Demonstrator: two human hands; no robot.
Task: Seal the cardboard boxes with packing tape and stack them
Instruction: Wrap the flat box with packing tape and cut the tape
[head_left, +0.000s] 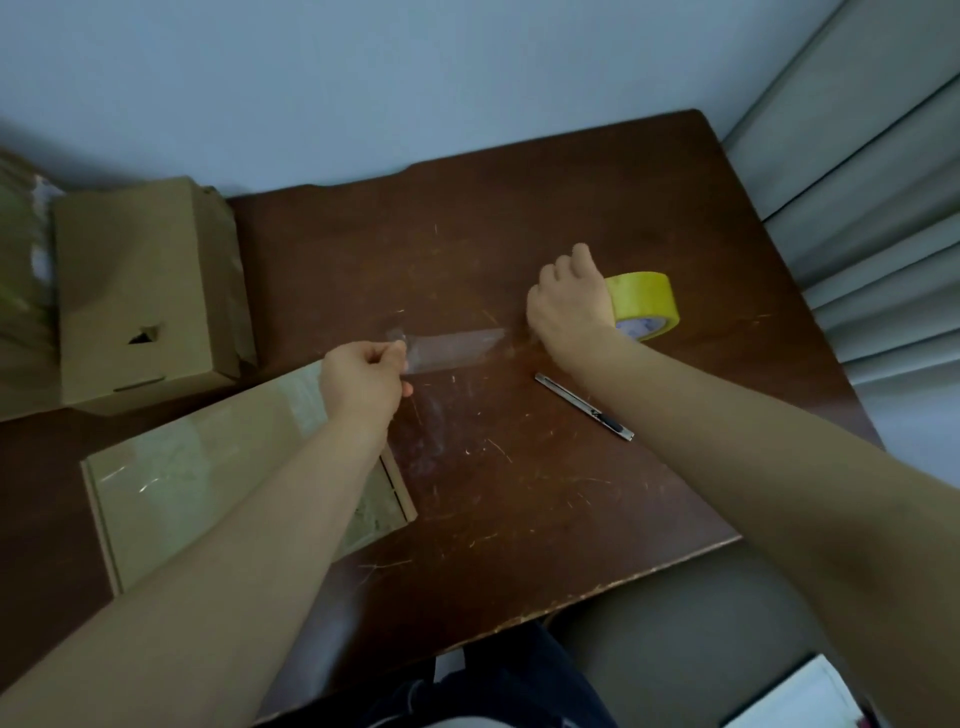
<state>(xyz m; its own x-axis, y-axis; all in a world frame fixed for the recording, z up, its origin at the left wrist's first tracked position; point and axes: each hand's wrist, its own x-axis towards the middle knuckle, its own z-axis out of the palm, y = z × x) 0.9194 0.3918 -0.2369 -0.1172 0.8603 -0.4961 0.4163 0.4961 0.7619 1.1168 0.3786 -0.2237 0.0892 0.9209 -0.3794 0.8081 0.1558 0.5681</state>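
My right hand (569, 301) is covering the left side of the tape roll (647, 304), hiding most of its core. The tape strip (452, 348) my left hand (363, 379) is pinching is blurring near the roll. My left forearm (249, 519) is blocking part of the flat box (171, 483) at the left edge of the tabletop (519, 493).

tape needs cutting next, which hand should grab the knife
Probably the right hand: the knife lies just beside its forearm, though it would have to release the tape roll. The left hand pinches the end of the tape strip.
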